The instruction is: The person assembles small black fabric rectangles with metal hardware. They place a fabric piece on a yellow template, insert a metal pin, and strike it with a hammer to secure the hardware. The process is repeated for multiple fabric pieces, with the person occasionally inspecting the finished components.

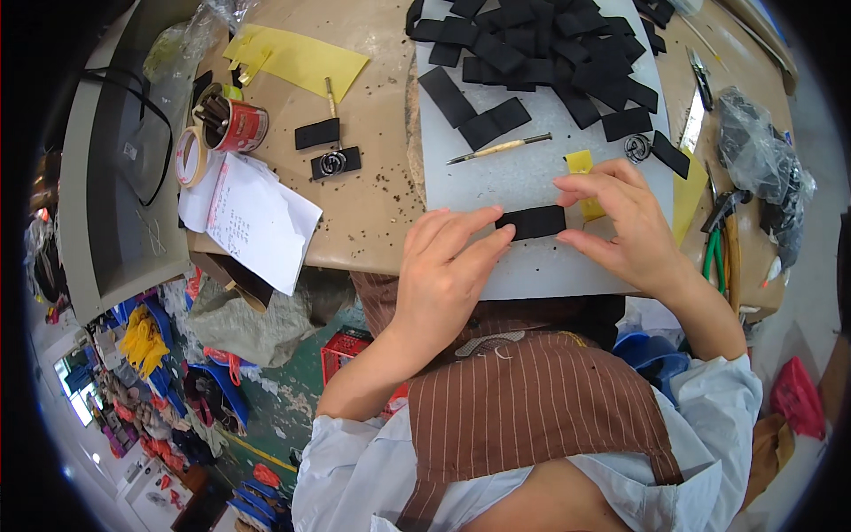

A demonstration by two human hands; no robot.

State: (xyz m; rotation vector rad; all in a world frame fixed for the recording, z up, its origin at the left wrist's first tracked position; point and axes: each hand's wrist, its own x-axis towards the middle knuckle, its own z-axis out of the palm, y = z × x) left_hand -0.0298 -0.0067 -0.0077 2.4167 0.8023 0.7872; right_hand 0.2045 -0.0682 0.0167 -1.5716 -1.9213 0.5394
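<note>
A short black fabric strip (536, 222) lies flat on the pale grey board (550, 270) in front of me. At its left end, the fingertips of my left hand (448, 262) hold the edge. My right hand (629, 222) is at the other end, its thumb by the strip's corner and its index finger raised apart from the thumb. A small yellow piece (581, 163) shows by the right fingers, partly covered. Beyond my hands lies a thin pointed tool with a pale handle (501, 148). Many similar black strips (532, 53) are heaped at the board's far side.
On the left stand a red can of tools (241, 126), a tape roll (190, 158) and handwritten papers (257, 222). Two black strips (317, 134) and a yellow sheet (301, 58) lie nearby. Snips (700, 80), green-handled scissors (714, 257) and a plastic bag (758, 151) are at right.
</note>
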